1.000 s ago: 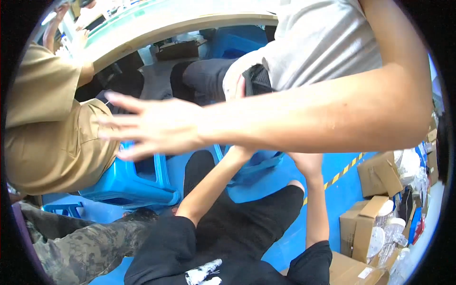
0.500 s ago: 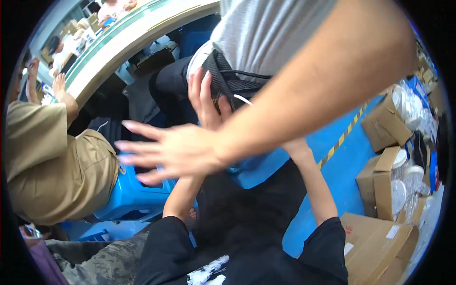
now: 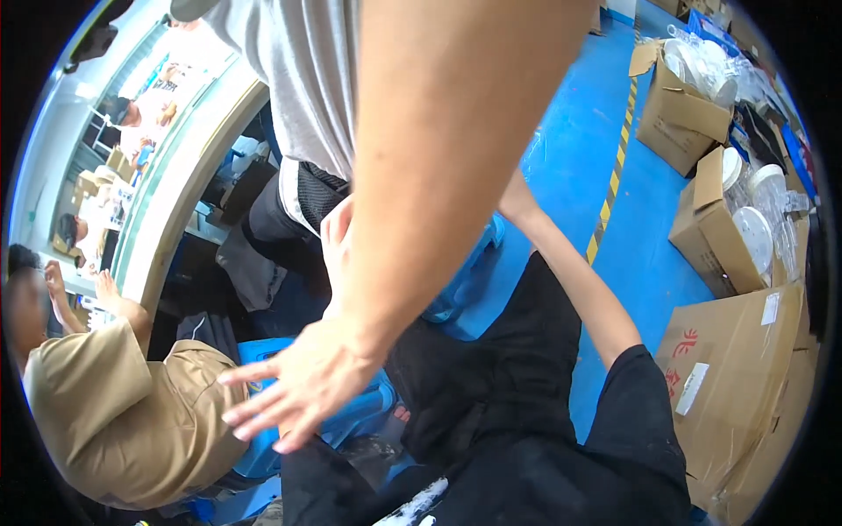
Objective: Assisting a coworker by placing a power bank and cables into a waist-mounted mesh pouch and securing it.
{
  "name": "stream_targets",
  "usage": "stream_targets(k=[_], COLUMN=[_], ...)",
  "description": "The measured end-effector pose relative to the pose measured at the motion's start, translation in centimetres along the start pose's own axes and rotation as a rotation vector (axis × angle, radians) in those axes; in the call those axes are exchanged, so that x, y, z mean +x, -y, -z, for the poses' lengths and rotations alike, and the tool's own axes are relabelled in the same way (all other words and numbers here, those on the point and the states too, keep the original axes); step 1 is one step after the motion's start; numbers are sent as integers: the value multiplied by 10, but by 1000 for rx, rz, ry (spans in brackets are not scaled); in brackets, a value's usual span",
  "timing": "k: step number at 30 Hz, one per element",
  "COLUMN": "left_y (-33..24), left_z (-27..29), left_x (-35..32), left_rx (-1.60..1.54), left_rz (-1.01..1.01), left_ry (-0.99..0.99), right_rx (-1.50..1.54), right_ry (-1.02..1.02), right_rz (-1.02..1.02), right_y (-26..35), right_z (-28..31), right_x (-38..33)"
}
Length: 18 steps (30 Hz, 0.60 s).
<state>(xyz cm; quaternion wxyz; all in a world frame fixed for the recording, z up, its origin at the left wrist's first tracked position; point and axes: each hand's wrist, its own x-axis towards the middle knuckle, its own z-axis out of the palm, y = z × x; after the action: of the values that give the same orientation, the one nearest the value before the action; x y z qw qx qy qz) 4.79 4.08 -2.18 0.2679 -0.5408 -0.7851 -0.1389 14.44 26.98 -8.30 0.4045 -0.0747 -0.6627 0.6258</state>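
My left hand point(image 3: 337, 238) is raised with its fingers straight, resting against the waist of a person in a grey shirt point(image 3: 303, 70), beside a black pouch point(image 3: 313, 191) at that waist. It holds nothing. My right forearm point(image 3: 574, 280) reaches up the same way, but its hand is hidden behind that person's bare arm point(image 3: 438, 158). This arm comes down from the top, and its hand point(image 3: 294, 390) is spread open just in front of me. My black shirt point(image 3: 526, 438) fills the lower middle.
A person in tan clothes point(image 3: 114, 412) sits at the left on a blue stool point(image 3: 263, 443), by a curved worktable edge point(image 3: 175, 193). Open cardboard boxes point(image 3: 715, 237) with white round lids stand on the blue floor point(image 3: 649, 254) at the right. Yellow-black tape point(image 3: 611, 188) runs along it.
The view has swung and tilted. The other person's arm, earlier lying across the picture, now comes down from the top, its spread hand lower and closer. My left hand stays at the waist.
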Motion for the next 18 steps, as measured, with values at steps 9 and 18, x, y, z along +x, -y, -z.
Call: stream_targets(k=[9, 18], left_y=[-27, -22], left_z=[25, 17], left_x=[4, 4], left_rx=[-127, -52], left_rz=[-406, -161], left_ry=[-74, -13], right_rx=[-209, -444], right_ry=[181, 466], right_rz=[-125, 13], right_y=[-6, 82], right_z=[8, 11], right_x=[4, -65])
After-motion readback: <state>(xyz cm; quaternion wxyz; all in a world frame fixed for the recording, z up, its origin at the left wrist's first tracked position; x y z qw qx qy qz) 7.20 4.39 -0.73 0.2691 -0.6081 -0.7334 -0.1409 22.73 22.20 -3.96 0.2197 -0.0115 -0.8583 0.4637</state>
